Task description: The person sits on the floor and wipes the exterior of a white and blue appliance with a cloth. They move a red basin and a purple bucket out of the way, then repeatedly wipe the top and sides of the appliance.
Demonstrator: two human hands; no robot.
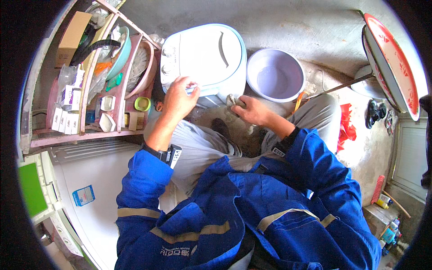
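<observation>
In front of me stands a small white washing machine point(206, 57) with two knobs on its top panel and a curved dark handle mark on its lid. My left hand point(180, 98) rests at the machine's near left edge, its fingers bent; whether they hold anything is hidden. My right hand point(251, 109) grips a crumpled grey rag point(233, 100) close to the machine's near right corner. A lilac plastic basin point(276, 75) sits on the floor beside the machine, to the right.
Pink shelves point(130, 67) with basins, boxes and bags rise at the left. A white appliance point(98, 175) lies nearer on that side. Enamel basins point(393, 64) lean at the upper right. Red plastic point(346, 126) and shoes point(373, 113) lie on the right floor.
</observation>
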